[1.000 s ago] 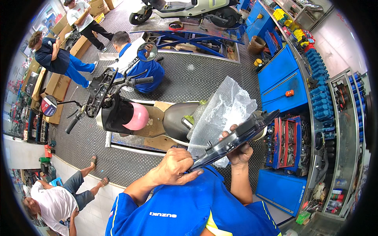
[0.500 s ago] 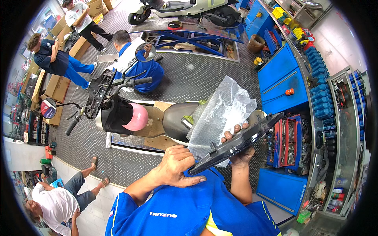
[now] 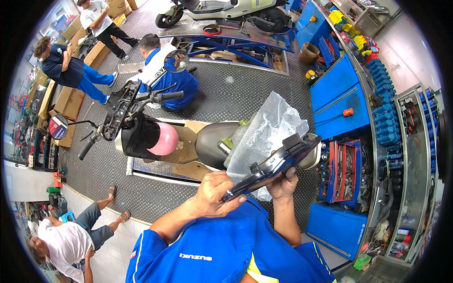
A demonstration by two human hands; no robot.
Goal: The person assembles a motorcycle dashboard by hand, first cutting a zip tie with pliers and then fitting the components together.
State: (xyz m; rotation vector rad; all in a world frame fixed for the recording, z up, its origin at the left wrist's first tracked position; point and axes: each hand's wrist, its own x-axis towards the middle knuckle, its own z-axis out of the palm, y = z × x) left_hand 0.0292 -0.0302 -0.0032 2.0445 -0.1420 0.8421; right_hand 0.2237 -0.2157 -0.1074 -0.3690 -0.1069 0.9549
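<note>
A long black plastic panel [image 3: 272,167], glossy along one face, slants up to the right in front of my chest. My left hand [image 3: 215,192] grips its lower left end, with the thumb stretched along the near side. Beneath its right half, my right hand [image 3: 284,184] holds the near lower edge with bent fingers. Behind the panel, a sheet of clear bubble wrap [image 3: 264,127] covers the rear of a scooter. That scooter's dark seat [image 3: 212,141] and pink rounded piece [image 3: 164,139] show to the left, and its handlebar area [image 3: 123,111] stands stripped of covers.
A person in blue [image 3: 177,87] crouches beyond the scooter. Two people stand at the far left, and another [image 3: 71,245] sits at the lower left. Blue cabinets [image 3: 342,106] and a red tool tray [image 3: 343,165] line the right. Another scooter [image 3: 226,12] stands on a lift behind.
The panel has rolled and swung in my hands, its right end now nearer and leftward. My right fingers have shifted from over its far edge to below it. My left hand stays at the left end.
</note>
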